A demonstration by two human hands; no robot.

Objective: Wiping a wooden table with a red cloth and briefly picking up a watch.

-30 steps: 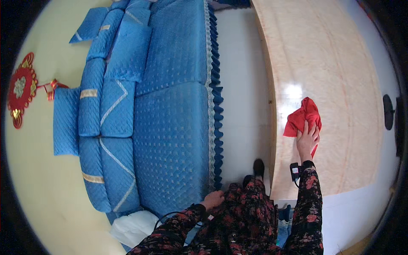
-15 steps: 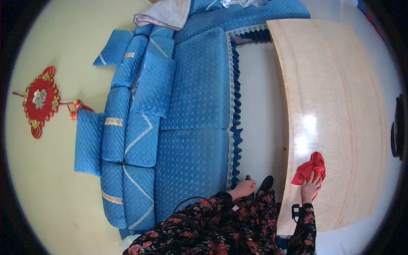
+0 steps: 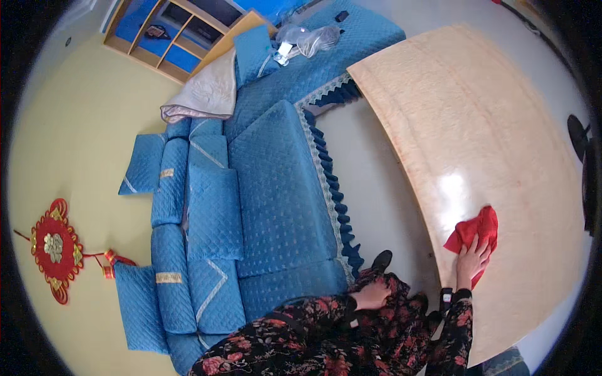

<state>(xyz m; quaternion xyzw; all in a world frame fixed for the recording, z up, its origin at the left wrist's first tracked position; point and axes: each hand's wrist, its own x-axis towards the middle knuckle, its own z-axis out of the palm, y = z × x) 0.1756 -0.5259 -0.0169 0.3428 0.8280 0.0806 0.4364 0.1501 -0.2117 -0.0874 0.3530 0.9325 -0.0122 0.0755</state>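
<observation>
My right hand lies over a crumpled red cloth, its fingers spread along the fabric and pressing it down. The cloth rests on the wooden tabletop, close to the edge nearest the sofa. On that wrist sits a black band. My left hand hovers by my floral clothing with its fingers curled in, and nothing shows in it. Shadow and the fabric behind partly blur its fingertips.
A blue quilted sofa with several cushions runs along the left wall and turns at the back. A folded pale blanket and a clear plastic bag lie on it. Pale floor separates sofa and table. A red ornament hangs on the wall.
The view has turned and tipped up, bringing a wooden shelf into sight at the back. My right hand and the cloth have slid slightly forward on the tabletop. My left hand stays low.
</observation>
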